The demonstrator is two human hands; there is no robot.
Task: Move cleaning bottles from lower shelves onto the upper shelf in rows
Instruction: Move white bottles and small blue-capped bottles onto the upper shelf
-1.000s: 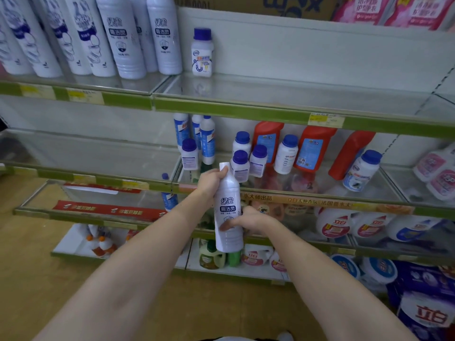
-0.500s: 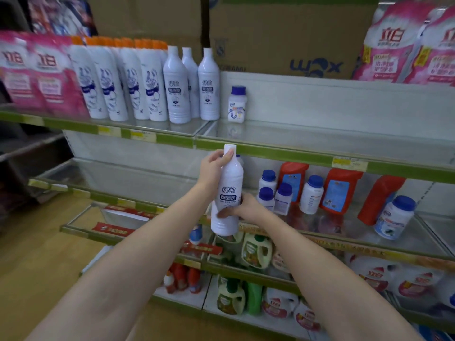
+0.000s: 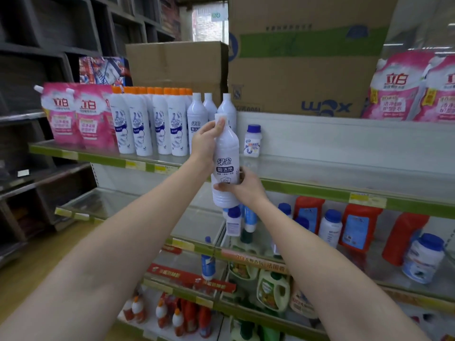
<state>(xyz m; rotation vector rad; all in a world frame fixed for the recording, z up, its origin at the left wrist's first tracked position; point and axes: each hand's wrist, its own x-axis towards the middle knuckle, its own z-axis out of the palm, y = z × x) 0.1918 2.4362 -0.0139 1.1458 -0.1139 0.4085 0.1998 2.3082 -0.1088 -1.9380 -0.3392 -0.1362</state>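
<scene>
- head view: the left hand (image 3: 205, 141) has its grip around the neck and shoulder of a white cleaning bottle (image 3: 226, 163), thumb up near the cap. the right hand (image 3: 242, 185) holds the lower body, fingers wrapped round behind the label.
- the bottle is in the air, roughly upright, in front of the green front edge of the upper shelf (image 3: 320, 193) and not yet resting on it.
- on that shelf, 3 matching white bottles (image 3: 197, 119) already stand close together just behind the held one, to the right of a row of orange-capped bottles (image 3: 157, 124). i'd judge the row of this kind is started and this one joins it.
- a small blue-capped jar (image 3: 253, 141) stands alone just right of them; the rest of the shelf to the right shows bare glass.
- left to do, as far as i can see: the lower shelf (image 3: 246, 252) carries more blue-capped jars (image 3: 330, 227) and red bottles (image 3: 357, 225), so a good share remains below.
- the held bottle is smooth, glossy plastic, a cylinder tapering to a narrow neck, with a ridged base and a printed label. the shelves are glass with green strips along the front.
</scene>
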